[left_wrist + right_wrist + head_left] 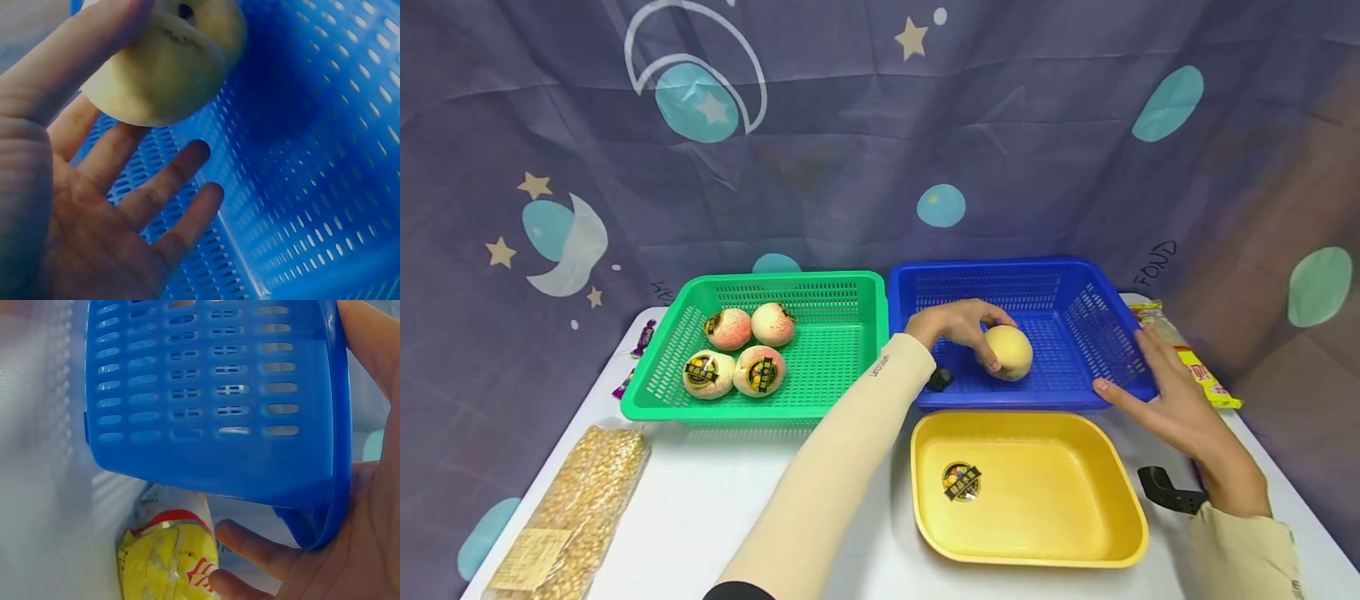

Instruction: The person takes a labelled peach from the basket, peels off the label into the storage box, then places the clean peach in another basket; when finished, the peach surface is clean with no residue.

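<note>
Draped behind the white desk (715, 500) hangs a dark blue cloth printed with moons and stars. I see my left hand (951, 323) reaching into the blue basket (1078, 287), where its thumb and fingers (181, 165) curl around a pale yellow peach (1009, 352); the left wrist view shows the fruit pinched between the thumb and forefinger, with the other fingers spread loosely below it over the basket's slotted floor. My right hand (1165, 392) rests against the blue basket's right wall, fingers fairly straight, and the right wrist view shows the palm pressed to the rim at that corner. A yellow snack packet (1187, 354) lies on the desk just beside that hand, outside the basket. Left of the blue basket, touching it, stands a green basket (850, 287) holding four peaches (737, 354), some bearing dark round stickers. In front of the blue basket sits a yellow tray (1120, 483) with a round sticker (962, 481) on its floor. A bag of popcorn kernels (572, 508) lies at the desk's near left corner.
</note>
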`<state>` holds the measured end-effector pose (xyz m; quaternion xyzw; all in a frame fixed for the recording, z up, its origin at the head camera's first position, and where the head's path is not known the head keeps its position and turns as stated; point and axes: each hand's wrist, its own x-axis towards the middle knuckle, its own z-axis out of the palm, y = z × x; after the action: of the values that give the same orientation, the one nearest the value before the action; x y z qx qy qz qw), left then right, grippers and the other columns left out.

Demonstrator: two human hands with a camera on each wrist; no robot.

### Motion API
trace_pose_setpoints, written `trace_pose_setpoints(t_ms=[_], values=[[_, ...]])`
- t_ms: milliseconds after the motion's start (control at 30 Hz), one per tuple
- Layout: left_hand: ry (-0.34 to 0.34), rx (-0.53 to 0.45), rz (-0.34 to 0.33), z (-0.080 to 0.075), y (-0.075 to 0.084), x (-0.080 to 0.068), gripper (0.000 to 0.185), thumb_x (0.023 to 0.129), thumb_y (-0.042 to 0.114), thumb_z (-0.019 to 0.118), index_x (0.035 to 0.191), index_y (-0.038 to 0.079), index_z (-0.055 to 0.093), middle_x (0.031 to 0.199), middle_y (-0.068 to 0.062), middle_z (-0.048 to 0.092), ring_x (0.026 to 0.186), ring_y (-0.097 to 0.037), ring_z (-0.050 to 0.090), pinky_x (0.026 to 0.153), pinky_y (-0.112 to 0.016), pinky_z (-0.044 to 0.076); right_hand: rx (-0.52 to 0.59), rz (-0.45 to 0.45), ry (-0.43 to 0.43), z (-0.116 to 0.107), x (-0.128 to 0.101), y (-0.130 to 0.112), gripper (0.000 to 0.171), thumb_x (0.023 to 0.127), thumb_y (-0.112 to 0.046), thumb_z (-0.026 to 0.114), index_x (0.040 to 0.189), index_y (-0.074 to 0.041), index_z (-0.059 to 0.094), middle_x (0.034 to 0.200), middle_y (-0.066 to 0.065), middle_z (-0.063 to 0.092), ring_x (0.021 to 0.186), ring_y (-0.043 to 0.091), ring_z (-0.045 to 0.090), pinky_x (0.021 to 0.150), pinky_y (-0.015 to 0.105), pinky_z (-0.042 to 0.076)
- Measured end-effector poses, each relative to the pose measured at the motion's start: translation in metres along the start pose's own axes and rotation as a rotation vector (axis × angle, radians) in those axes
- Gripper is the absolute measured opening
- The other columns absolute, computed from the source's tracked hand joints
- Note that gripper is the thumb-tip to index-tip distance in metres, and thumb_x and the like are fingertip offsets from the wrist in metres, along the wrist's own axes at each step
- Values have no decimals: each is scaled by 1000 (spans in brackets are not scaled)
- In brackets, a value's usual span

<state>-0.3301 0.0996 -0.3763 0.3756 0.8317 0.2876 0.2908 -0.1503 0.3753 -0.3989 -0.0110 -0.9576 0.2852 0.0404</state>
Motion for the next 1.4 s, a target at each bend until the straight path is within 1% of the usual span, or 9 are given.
trace_pose_setpoints(t_ms=[167,400,567,867,933,1067,1167,1300,1400], values=[[-24,5,-36,-1,-4,-6,72,78,27,90,142,29,59,156,-3,48,146,-20,42,121,-40,36,-9,5,-13,3,3,-2,105,95,-50,63,164,-8,-3,169,27,-7,148,63,5,105,86,13],[-26,-73,20,-4,-10,-10,72,82,21,87,147,21,56,155,-6,50,145,-21,44,117,-38,41,16,0,-25,5,5,-7,104,96,-49,63,164,-8,-3,169,27,-8,148,63,6,106,85,13],[-28,-123,14,-8,-10,-15,67,83,17,86,144,21,58,150,-7,56,143,-24,47,112,-35,46,28,0,-39,7,6,-9,103,96,-49,62,164,-8,-5,169,27,-9,148,63,4,107,85,11],[-24,-94,39,-18,-1,-27,60,88,21,82,143,20,59,149,-9,56,142,-23,48,106,-28,48,33,-5,-43,9,9,-8,104,96,-50,63,164,-9,-6,169,26,-10,149,63,3,106,85,12],[-12,-65,49,-22,3,-32,57,89,23,80,142,21,60,148,-6,58,141,-20,49,106,-27,48,29,-5,-40,9,8,-6,105,96,-50,63,164,-9,-5,169,26,-10,149,62,4,106,85,12],[29,-5,86,-32,13,-44,53,91,27,79,141,24,61,143,2,61,138,-14,51,105,-25,48,25,-2,-35,6,6,-5,104,96,-50,62,164,-10,-6,169,27,-10,148,63,3,104,86,13],[53,24,134,-39,21,-56,52,92,27,77,142,24,61,144,6,60,137,-12,52,111,-28,45,25,5,-33,4,4,-3,104,96,-49,62,163,-9,-7,168,27,-12,148,63,1,104,87,12],[90,51,204,-44,27,-81,51,95,30,73,144,24,59,146,8,58,139,-13,50,118,-32,39,15,11,-28,3,1,-2,104,96,-49,62,163,-9,-7,168,28,-12,148,64,1,104,86,11],[142,72,244,-45,27,-104,49,97,34,70,143,27,59,146,12,58,138,-11,50,116,-28,39,7,8,-24,2,-1,0,104,96,-48,62,163,-8,-7,168,29,-12,147,65,2,104,86,11]])
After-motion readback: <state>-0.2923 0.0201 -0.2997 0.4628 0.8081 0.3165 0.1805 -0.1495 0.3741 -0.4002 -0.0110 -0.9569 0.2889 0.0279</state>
